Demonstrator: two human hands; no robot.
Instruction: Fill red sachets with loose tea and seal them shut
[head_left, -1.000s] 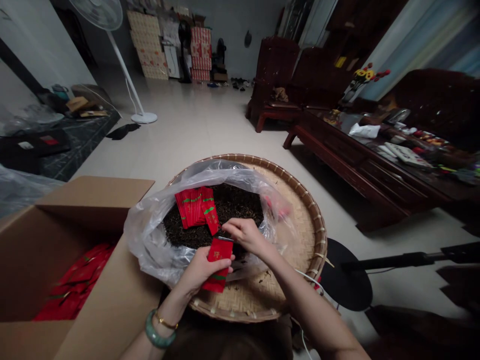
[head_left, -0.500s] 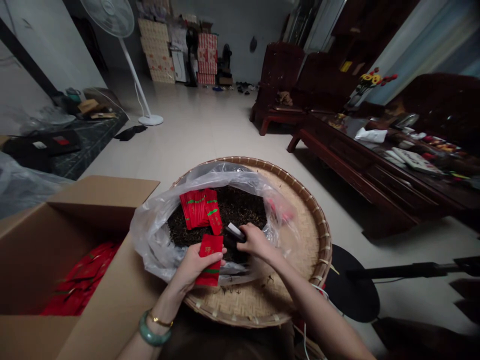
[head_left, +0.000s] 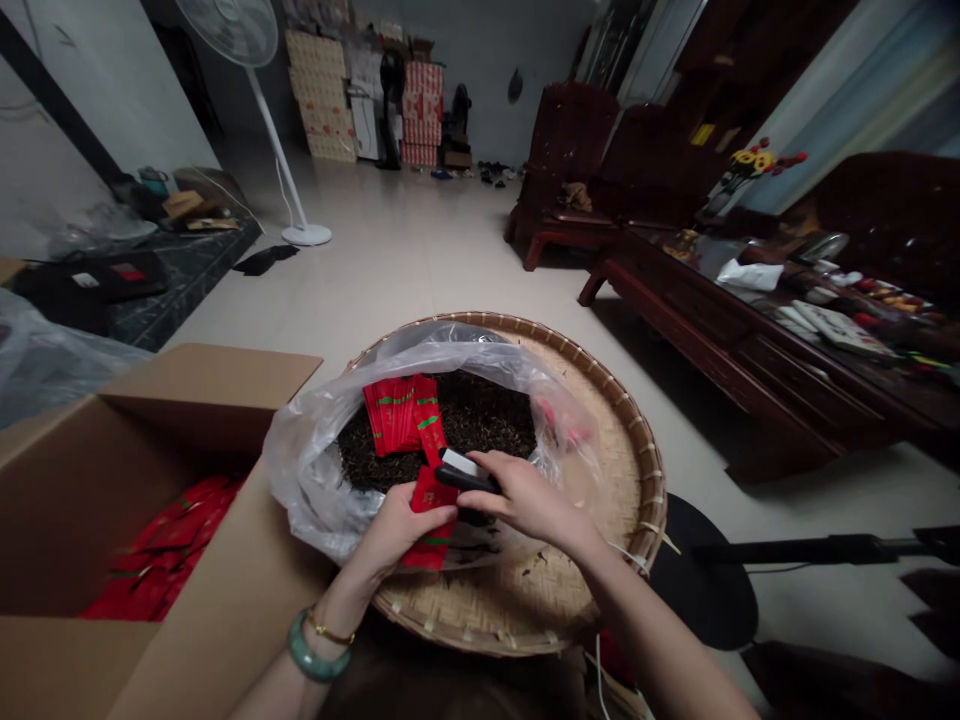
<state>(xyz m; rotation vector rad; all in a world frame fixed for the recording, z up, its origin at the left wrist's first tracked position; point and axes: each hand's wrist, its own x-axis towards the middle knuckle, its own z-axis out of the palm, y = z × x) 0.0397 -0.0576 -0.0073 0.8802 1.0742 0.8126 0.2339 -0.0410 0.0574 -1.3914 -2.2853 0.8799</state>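
Note:
My left hand [head_left: 394, 535] grips a red packet with green marking [head_left: 429, 525] upright over a clear plastic bag [head_left: 307, 480] of loose dark tea leaves [head_left: 480, 415]. My right hand [head_left: 529, 497] holds a small black and white handheld device [head_left: 461, 472], perhaps a mini sealer, against the packet's top edge. A bundle of similar red packets [head_left: 394, 415] rests on the tea. The bag sits on a round woven bamboo tray [head_left: 592, 400].
To the left, an open cardboard box [head_left: 195, 420] holds loose red packets [head_left: 161, 550]. A round black stand base [head_left: 701, 570] with a pole lies right of the tray. A dark wooden table [head_left: 712, 330] with clutter, chairs and a floor fan stand beyond.
The black and white device has come up from the right to the top edge of the red packet. My left hand still holds that packet, and the view has shifted slightly.

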